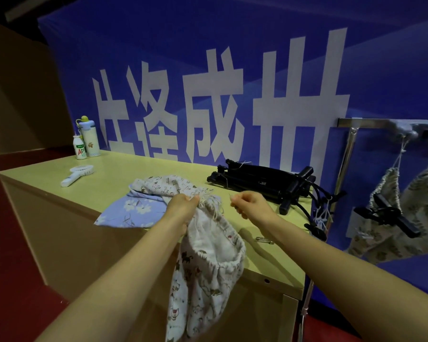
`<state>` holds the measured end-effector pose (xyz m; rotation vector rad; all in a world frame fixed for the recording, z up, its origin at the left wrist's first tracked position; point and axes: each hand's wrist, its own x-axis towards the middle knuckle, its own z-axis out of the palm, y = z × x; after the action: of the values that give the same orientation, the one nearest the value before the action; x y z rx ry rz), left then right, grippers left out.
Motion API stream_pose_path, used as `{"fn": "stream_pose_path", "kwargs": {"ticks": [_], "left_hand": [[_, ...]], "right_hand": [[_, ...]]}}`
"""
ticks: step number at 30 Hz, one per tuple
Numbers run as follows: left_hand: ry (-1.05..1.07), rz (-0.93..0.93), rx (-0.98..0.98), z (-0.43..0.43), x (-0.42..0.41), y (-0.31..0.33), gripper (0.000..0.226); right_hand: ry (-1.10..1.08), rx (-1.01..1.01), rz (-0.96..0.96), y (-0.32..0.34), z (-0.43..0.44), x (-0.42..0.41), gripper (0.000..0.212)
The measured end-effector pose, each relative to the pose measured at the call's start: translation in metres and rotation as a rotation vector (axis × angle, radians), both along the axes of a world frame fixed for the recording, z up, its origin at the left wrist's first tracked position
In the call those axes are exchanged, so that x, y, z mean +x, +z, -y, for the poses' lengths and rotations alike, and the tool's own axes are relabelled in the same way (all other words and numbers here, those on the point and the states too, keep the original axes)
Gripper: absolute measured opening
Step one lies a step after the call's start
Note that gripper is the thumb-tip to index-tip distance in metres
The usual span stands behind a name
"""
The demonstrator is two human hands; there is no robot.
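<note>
White drawstring pouch of soft cotton, printed with small animals (pixel 208 272), hangs over the table's near edge (pixel 269 275). The left hand (pixel 183 206) grips its gathered, puckered mouth and pale cord (pixel 216 213). The right hand (pixel 250 204), just beside and apart from the pouch, has its fingertips pinched on a thin strand (pixel 230 197) too fine to identify. A blue floral cloth (pixel 131 211) lies flat behind, and a black folded tripod (pixel 265 186) is at the far edge.
</note>
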<state>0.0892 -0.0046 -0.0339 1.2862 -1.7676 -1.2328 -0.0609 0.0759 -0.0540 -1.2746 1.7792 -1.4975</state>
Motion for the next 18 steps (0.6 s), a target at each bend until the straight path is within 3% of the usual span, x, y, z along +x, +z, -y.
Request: {"fn": "stream_pose_path", "kwargs": {"ticks": [3,6,8,10,13,15,18], "left_hand": [[0.022,0.028,-0.031,0.001,0.004,0.003,0.031],[0.051,0.050,-0.065,0.003,0.007,0.007,0.042],[0.054,0.096,-0.117,0.001,0.011,0.011,0.037],[0.070,0.123,-0.130,0.001,0.014,0.014,0.045],[0.073,0.083,-0.149,0.005,0.016,0.018,0.039],[0.071,0.048,-0.147,0.009,0.015,0.020,0.035],[0.105,-0.010,-0.136,0.013,0.007,0.018,0.041]], "right_hand": [[0.193,-0.026,0.015,0.018,-0.010,0.026,0.022],[0.309,0.113,-0.279,0.017,-0.009,0.042,0.019],[0.285,0.166,-0.480,0.011,-0.002,0.048,0.020],[0.234,0.198,-0.602,0.003,0.006,0.050,0.024],[0.216,0.245,-0.760,-0.004,0.015,0.058,0.028],[0.228,0.230,-0.791,-0.003,0.017,0.061,0.028],[0.113,0.089,-0.681,0.011,0.012,0.051,0.027]]}}
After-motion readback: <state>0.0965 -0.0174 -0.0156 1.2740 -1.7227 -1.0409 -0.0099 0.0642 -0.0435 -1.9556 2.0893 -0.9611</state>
